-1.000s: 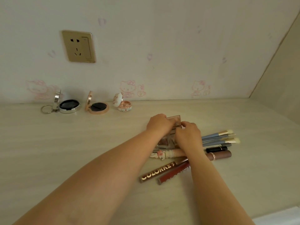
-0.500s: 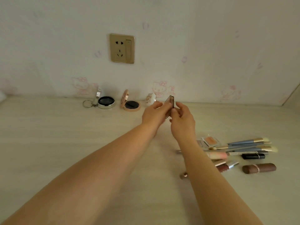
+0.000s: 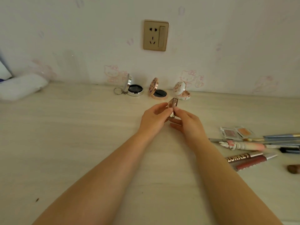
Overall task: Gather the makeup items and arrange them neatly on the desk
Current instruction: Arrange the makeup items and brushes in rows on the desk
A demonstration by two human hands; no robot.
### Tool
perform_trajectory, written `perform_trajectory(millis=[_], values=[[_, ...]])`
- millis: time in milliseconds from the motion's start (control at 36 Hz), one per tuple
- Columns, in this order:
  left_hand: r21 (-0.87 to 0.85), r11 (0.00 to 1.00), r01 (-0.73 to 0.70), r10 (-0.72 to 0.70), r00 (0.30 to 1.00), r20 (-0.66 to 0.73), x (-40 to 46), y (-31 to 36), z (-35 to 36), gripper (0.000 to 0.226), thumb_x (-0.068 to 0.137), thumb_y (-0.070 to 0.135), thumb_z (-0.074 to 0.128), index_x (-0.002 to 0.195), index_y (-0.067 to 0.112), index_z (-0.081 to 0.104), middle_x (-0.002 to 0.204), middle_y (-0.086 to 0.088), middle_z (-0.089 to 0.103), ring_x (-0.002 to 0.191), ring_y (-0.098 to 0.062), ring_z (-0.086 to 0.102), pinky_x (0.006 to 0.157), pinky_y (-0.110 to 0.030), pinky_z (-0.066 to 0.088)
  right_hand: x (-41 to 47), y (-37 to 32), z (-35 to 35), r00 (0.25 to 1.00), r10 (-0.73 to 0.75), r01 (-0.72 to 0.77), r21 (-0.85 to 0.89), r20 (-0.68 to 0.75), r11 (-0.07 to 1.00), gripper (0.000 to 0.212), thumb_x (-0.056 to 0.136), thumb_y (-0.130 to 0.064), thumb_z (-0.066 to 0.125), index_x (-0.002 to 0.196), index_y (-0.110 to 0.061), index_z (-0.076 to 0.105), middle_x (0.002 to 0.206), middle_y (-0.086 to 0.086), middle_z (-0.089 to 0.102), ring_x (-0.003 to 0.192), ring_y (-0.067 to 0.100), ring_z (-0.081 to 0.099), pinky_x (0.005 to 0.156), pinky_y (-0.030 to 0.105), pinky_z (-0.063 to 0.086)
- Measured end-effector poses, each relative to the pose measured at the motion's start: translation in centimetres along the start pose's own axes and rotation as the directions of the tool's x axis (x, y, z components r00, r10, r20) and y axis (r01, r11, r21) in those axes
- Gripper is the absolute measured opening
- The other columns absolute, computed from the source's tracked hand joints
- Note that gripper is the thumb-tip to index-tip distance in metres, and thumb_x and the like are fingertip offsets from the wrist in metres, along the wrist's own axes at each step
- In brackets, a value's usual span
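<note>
Both hands meet above the table (image 3: 68, 143), the left hand (image 3: 153, 118) and right hand (image 3: 189, 123) pinching a small eyeshadow case (image 3: 173, 105) between curled fingers, just in front of three open compacts (image 3: 158, 93) by the wall. Brushes and lip glosses (image 3: 250, 159) lie to the right.

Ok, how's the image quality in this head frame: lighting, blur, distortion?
Head view: dim, flat, warm light with soft shadows; wide-angle stretch enlarges the forearms; the small brown hinged palette between both hands is slightly soft; the blue-handled brushes are cut off at the right edge.
</note>
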State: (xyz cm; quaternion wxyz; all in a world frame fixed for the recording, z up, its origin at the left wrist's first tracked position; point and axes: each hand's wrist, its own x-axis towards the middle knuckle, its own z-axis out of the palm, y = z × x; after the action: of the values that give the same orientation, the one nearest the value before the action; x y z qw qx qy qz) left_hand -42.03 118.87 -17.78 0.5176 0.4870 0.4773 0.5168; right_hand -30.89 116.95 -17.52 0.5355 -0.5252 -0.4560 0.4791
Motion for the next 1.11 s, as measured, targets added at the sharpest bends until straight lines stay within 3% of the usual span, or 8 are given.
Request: perform_trajectory(millis=[167,500,667,833,944,1111], values=[[-0.049,0.999,-0.009,0.012,0.998,0.067,0.0,-0.3,-0.5,0.037,0.089,0.015,0.059,0.125,0.008,0.057,0.113,-0.01,0.065,0.091,-0.01,0.064,0.082,-0.022,0.054,0.2,0.2,0.1,0.999,-0.001,0.0,0.026,0.041,1.0,0.018,0.093,-0.027,0.053,0.097,-0.02,0.07,0.107,0.0,0.069,0.101,0.021,0.066,0.085,0.031,0.053],[-0.083,0.996,-0.025,0.034,0.994,0.104,0.3,-0.3,-0.7,0.039,0.087,0.017,0.063,0.124,0.005,0.058,0.11,-0.011,0.068,0.091,-0.013,0.066,0.078,-0.02,0.055,0.1,0.2,0.0,0.998,0.015,-0.021,0.103,0.062,0.994,0.023,0.092,-0.027,0.054,0.104,-0.015,0.069,0.107,0.003,0.07,0.098,0.019,0.067,0.082,0.029,0.052],[-0.104,0.995,-0.008,0.019,0.994,0.108,0.2,-0.1,-0.7,0.023,0.091,0.017,0.055,0.111,0.011,0.064,0.094,-0.006,0.07,0.083,-0.011,0.068,0.074,-0.022,0.055,0.0,0.0,-0.1,0.999,-0.004,-0.002,0.171,0.035,0.985,0.025,0.093,-0.023,0.049,0.083,-0.016,0.07,0.082,0.0,0.072,0.077,0.014,0.068,0.074,0.029,0.053],[-0.194,0.981,0.033,-0.019,0.997,0.075,0.4,0.3,-0.8,0.02,0.095,0.019,0.049,0.086,0.019,0.067,0.072,0.006,0.072,0.071,-0.006,0.068,0.07,-0.023,0.054,0.5,-0.1,-0.1,0.997,0.073,-0.081,0.273,0.038,0.959,0.033,0.096,-0.028,0.04,0.084,-0.012,0.067,0.081,0.005,0.07,0.073,0.015,0.066,0.065,0.027,0.051],[-0.236,0.971,0.045,-0.035,0.998,0.046,0.4,0.2,-0.8,0.02,0.095,0.023,0.049,0.085,0.019,0.066,0.074,0.005,0.072,0.072,-0.008,0.066,0.073,-0.025,0.053,0.7,-0.2,-0.1,0.993,0.112,-0.117,0.35,0.033,0.929,0.034,0.099,-0.025,0.036,0.083,-0.012,0.063,0.072,0.004,0.069,0.068,0.016,0.066,0.066,0.028,0.052],[-0.275,0.959,0.069,-0.067,0.998,0.017,0.5,0.3,-0.8,0.019,0.095,0.022,0.046,0.09,0.017,0.064,0.083,-0.001,0.068,0.073,-0.01,0.064,0.071,-0.024,0.053,1.1,0.0,0.1,0.988,0.153,-0.133,0.328,-0.035,0.935,0.034,0.101,-0.02,0.034,0.083,-0.01,0.06,0.078,0.007,0.063,0.067,0.017,0.06,0.063,0.028,0.051]])
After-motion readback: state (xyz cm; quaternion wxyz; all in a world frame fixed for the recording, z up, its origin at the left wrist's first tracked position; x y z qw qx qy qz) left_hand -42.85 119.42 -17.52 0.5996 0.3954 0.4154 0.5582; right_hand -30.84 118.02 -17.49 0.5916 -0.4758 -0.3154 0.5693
